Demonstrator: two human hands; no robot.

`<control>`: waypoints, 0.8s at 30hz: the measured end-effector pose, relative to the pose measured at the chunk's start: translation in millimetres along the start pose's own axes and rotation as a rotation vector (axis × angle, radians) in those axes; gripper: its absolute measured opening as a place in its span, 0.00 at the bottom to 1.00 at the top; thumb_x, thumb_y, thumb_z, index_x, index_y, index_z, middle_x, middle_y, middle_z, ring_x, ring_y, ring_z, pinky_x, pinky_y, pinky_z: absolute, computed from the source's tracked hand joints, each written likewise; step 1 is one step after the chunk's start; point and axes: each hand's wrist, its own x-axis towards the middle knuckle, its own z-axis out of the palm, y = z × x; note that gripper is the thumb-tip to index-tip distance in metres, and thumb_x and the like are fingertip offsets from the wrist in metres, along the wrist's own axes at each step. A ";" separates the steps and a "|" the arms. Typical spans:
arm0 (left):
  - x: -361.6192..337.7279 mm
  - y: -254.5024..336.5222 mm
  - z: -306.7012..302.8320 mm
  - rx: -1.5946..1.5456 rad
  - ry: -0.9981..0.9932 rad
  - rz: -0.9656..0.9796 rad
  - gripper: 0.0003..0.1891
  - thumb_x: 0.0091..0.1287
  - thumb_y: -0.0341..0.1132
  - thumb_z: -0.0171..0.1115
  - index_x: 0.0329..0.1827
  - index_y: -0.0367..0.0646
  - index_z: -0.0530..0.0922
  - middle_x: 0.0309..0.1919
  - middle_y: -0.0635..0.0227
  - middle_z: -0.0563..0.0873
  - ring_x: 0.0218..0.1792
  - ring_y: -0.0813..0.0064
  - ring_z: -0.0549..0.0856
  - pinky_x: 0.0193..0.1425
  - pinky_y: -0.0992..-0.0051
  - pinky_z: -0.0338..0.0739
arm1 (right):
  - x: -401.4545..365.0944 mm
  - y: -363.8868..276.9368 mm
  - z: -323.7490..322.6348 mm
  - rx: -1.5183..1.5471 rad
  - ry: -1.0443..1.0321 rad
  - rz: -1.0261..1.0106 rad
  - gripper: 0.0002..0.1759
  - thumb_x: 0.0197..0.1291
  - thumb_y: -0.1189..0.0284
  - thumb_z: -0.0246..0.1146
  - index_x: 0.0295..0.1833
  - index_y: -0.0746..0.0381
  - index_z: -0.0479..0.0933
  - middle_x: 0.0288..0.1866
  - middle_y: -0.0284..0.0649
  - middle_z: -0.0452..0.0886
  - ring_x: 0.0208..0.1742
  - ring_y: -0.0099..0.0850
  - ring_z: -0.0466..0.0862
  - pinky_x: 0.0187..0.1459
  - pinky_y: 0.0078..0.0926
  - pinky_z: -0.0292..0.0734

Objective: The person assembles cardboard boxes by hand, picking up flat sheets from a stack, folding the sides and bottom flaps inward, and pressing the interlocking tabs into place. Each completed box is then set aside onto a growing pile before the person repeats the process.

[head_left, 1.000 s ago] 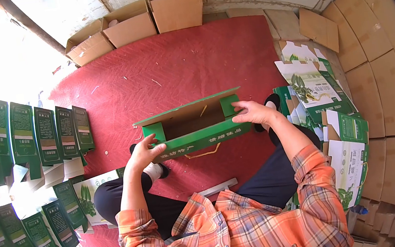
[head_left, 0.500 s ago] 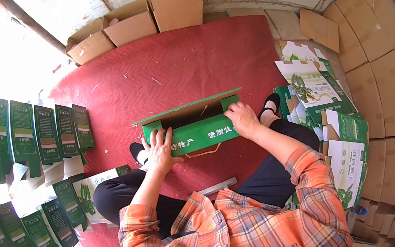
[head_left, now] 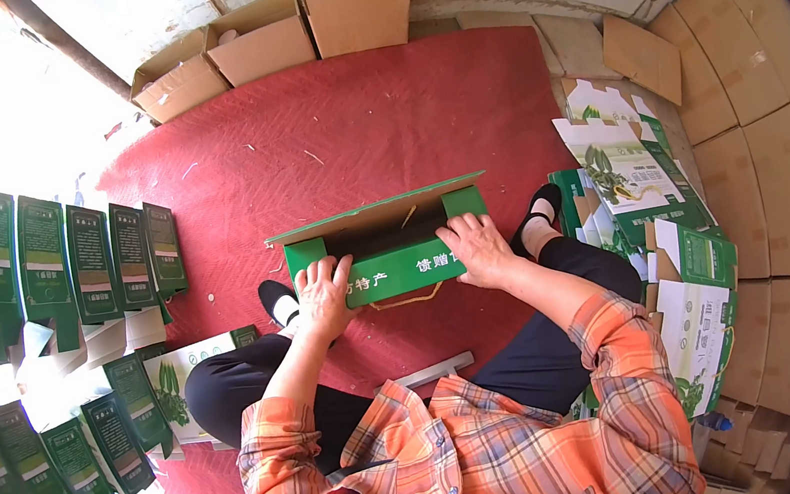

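A green cardboard gift box (head_left: pixel 398 270) with white lettering sits between my legs. Its top is open, and the long lid flap (head_left: pixel 372 211) stands up along the far side. My left hand (head_left: pixel 323 295) grips the near wall at its left end, fingers bent over the upper edge. Toward the right end of that same wall, my right hand (head_left: pixel 478 250) has its fingers hooked over the edge and covers some lettering. A tan cord handle (head_left: pixel 410 299) hangs at the near side. The dark interior hides whatever is deep inside.
Red matting (head_left: pixel 377 118) lies underneath. Rows of green boxes (head_left: pixel 44 261) stand at left. Flat printed cartons (head_left: pixel 632 173) are piled at right, beside stacked brown cartons (head_left: pixel 728 170). Three open brown boxes (head_left: pixel 362 24) line the far wall. A metal bar (head_left: pixel 436 371) lies before me.
My right hand has slid left and nearer along the box edge, off the right corner. My left hand has shifted slightly to the right. The box has barely moved.
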 end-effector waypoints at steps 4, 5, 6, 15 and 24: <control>2.0 -1.1 -2.2 -0.011 -0.037 0.011 0.41 0.43 0.42 0.77 0.64 0.48 0.72 0.53 0.60 0.76 0.56 0.58 0.74 0.60 0.57 0.65 | 0.9 1.8 4.0 0.063 0.034 -0.004 0.41 0.35 0.68 0.77 0.61 0.58 0.70 0.52 0.40 0.73 0.59 0.38 0.71 0.57 0.40 0.66; 2.1 -1.7 -1.8 -0.007 -0.037 0.005 0.41 0.43 0.42 0.77 0.64 0.48 0.72 0.53 0.60 0.76 0.56 0.58 0.74 0.60 0.57 0.65 | 1.5 2.1 4.0 0.067 0.038 0.001 0.40 0.36 0.68 0.76 0.60 0.58 0.71 0.52 0.40 0.73 0.59 0.38 0.71 0.57 0.40 0.66; 2.4 -1.7 -1.1 -0.003 -0.017 0.020 0.40 0.44 0.42 0.77 0.64 0.47 0.71 0.52 0.60 0.76 0.56 0.58 0.75 0.60 0.58 0.65 | 2.4 2.2 3.9 0.069 0.038 -0.005 0.40 0.36 0.68 0.76 0.60 0.58 0.71 0.52 0.40 0.73 0.59 0.38 0.71 0.57 0.40 0.66; 0.0 0.8 -1.3 -0.027 0.025 0.048 0.41 0.47 0.41 0.74 0.67 0.42 0.69 0.50 0.58 0.76 0.54 0.58 0.75 0.59 0.59 0.67 | 3.8 2.8 4.4 0.083 0.023 -0.009 0.37 0.38 0.67 0.74 0.59 0.60 0.72 0.52 0.41 0.74 0.59 0.39 0.71 0.57 0.40 0.65; 0.9 -0.3 -4.2 0.015 -0.012 0.030 0.44 0.45 0.40 0.76 0.68 0.42 0.68 0.52 0.59 0.76 0.56 0.58 0.75 0.61 0.59 0.66 | 6.0 2.0 2.7 0.069 0.028 -0.015 0.38 0.37 0.67 0.74 0.59 0.60 0.72 0.52 0.40 0.74 0.59 0.39 0.72 0.56 0.40 0.66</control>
